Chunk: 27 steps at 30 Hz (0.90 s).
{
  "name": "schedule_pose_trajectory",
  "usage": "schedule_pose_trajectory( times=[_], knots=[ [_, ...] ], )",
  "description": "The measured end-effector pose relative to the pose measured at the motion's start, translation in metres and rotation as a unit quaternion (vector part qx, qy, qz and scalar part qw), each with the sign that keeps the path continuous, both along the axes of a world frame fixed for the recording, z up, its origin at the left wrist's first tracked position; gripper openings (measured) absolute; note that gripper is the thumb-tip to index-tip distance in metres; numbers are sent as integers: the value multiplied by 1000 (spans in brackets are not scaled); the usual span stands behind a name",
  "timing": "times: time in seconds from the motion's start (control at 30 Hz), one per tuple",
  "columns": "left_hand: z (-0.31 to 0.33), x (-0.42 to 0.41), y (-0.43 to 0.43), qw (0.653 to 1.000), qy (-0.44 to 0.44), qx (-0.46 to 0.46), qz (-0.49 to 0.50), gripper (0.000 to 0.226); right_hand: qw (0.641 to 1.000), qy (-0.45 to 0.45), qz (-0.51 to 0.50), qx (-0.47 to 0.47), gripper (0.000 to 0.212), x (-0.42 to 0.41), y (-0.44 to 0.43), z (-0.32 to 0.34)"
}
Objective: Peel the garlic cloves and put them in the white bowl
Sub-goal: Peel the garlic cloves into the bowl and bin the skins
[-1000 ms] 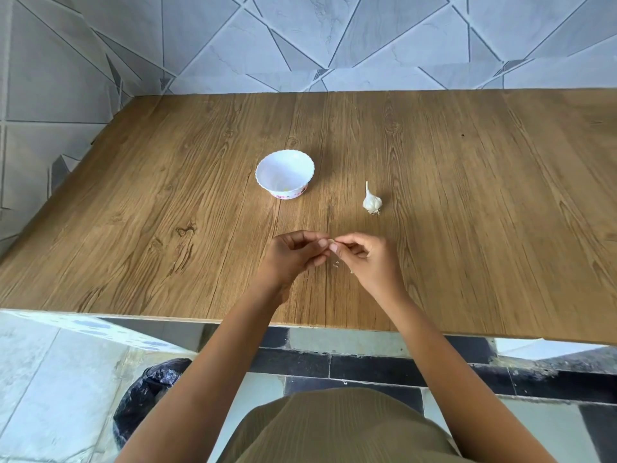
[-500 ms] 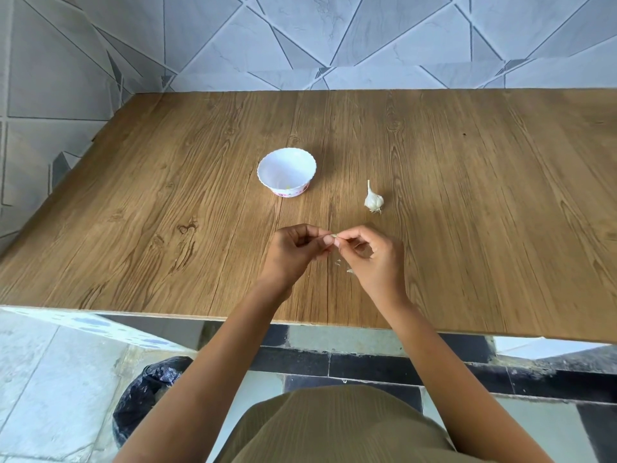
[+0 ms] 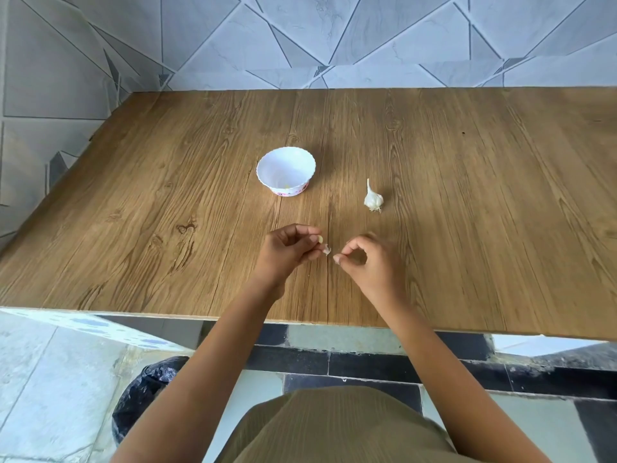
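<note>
Surface (image 3: 167,195): wood-grained; the near edge is crossed by both forearms, the far edge is met by a tiled wall; bare wood is spread wide outward of each grip.
Black bin bag (image 3: 147,396): seen on the floor below the near edge, nearer than the left grip.
White bowl (image 3: 267,168): set beyond the left grip, well apart.
Left grip (image 3: 290,252): fingers curled, a garlic clove pinched at the tips.
Right grip (image 3: 370,265): just beside the left, not touching; thumb and forefinger tips pressed together; whether skin is held cannot be told.
Garlic bulb (image 3: 373,200): laid beyond the right grip, apart from the bowl.
Garlic clove (image 3: 321,239): held on the left grip's side facing the right.
Peel scrap (image 3: 327,251): hung under the clove, between the grips.
</note>
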<state>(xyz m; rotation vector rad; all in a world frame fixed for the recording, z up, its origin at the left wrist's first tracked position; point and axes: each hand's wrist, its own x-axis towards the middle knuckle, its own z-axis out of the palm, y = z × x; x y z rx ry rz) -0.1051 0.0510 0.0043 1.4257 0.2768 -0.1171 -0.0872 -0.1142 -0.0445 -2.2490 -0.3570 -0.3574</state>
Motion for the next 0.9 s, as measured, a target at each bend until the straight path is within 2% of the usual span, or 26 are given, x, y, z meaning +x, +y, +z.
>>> schedule_pose_trajectory(
  times=[0.1, 0.17, 0.23, 0.3, 0.37, 0.47, 0.6, 0.67, 0.77, 0.9],
  knots=[
    [0, 6, 10, 995, -15, 96, 2, 14, 1000, 4, 7, 0, 17, -1, -2, -1],
    [-2, 14, 19, 978, -29, 208, 9, 18, 999, 13, 31, 5, 20, -2, -7, -1],
    [-5, 25, 28, 944, -45, 326, 18, 18, 999, 21, 36, -7, 28, -7, -12, 2],
    [-5, 35, 33, 893, -71, 443, 22, 14, 999, 24, 24, -42, 32, -12, -17, 4],
    [-4, 43, 37, 851, -80, 519, 22, 17, 996, 28, 20, -87, 37, -18, -23, 0],
    [-4, 53, 39, 819, -42, 572, 3, 23, 989, 36, 23, -140, 46, -23, -31, -6],
    [-4, 53, 36, 791, -44, 610, -35, 24, 983, 53, 23, -173, 55, -25, -32, -7],
    [-3, 44, 34, 792, -76, 606, -19, 26, 984, 60, 25, -164, 56, -26, -33, -7],
    [-6, 28, 20, 815, -148, 559, -31, 32, 988, 57, 27, -142, 49, -25, -34, -9],
    [-18, 19, -9, 796, -144, 576, -121, 37, 994, 64, 24, -86, 44, -23, -34, -10]
  ],
)
